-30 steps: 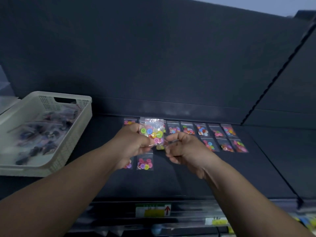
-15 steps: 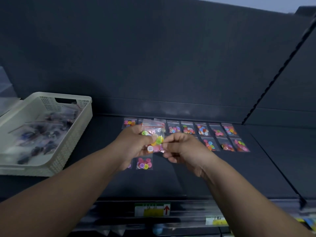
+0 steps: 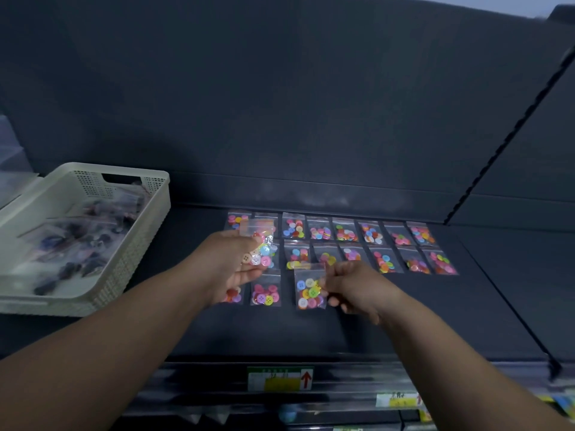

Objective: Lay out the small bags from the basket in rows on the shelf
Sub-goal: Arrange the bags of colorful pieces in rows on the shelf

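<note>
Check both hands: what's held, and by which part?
Left hand grips a small clear plastic bag of coloured buttons by its left side; right hand pinches a second clear button bag by its right edge.

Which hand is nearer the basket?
Left. The left hand, holding bags, is just right of the basket; the right hand is further right, pinching one bag.

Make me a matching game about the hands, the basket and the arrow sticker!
Things:
1. basket
2. left hand
3. right hand
4. arrow sticker

Places:
a. pinches the front bag beside the nearest row
b. stuck on the shelf's front edge
c. holds the raised bag over the back rows
d. sits at the shelf's left end

Pairs: 1-d, 2-c, 3-a, 4-b.
</note>
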